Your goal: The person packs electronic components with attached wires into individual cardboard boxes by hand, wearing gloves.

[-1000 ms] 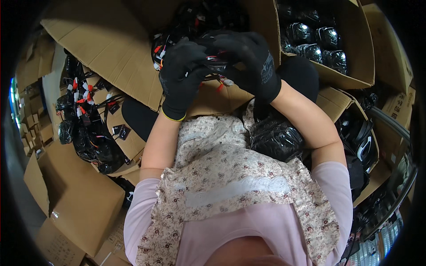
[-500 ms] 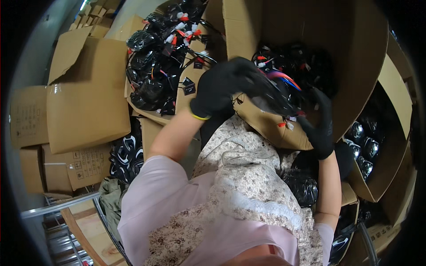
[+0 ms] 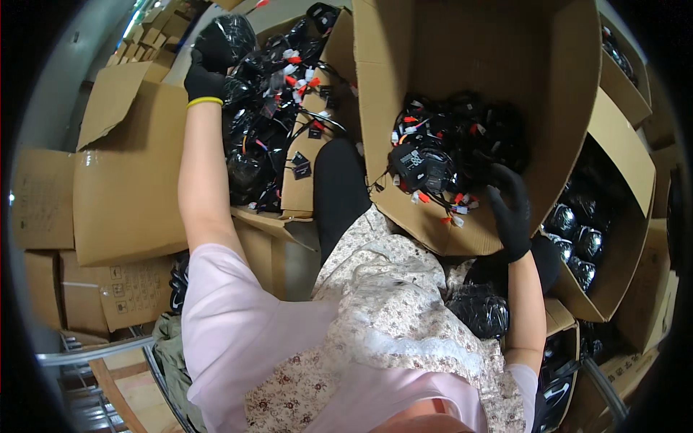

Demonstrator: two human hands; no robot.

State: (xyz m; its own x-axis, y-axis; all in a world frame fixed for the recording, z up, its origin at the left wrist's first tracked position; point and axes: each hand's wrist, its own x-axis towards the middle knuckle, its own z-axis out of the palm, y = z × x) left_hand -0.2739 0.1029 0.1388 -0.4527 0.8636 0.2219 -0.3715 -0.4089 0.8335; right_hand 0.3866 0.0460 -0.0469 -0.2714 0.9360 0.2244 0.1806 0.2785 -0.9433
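My left hand [image 3: 205, 72], in a black glove with a yellow cuff, reaches out to the far left. Its fingers are closed on a bundle wrapped in shiny black plastic [image 3: 232, 36], above a carton full of similar bundles with wires and red and white connectors [image 3: 249, 169]. Nothing shows in my right hand [image 3: 511, 209], gloved in black, its fingers apart and slightly curved at the near right edge of a large open cardboard box [image 3: 462, 234]. Inside that box lies a heap of black wired units [image 3: 419, 166] with red and white plugs.
Closed cartons [image 3: 130, 173] stand at the left. To the right, an open box [image 3: 613, 281] holds several shiny black wrapped parts [image 3: 588, 242]. Another black wrapped bundle [image 3: 480, 310] lies beside my lap. A metal-framed seat [image 3: 123, 361] is at the lower left.
My left hand has swung from over the large box to the far left, carrying a wrapped bundle. My right hand has dropped slightly and is off the bundle.
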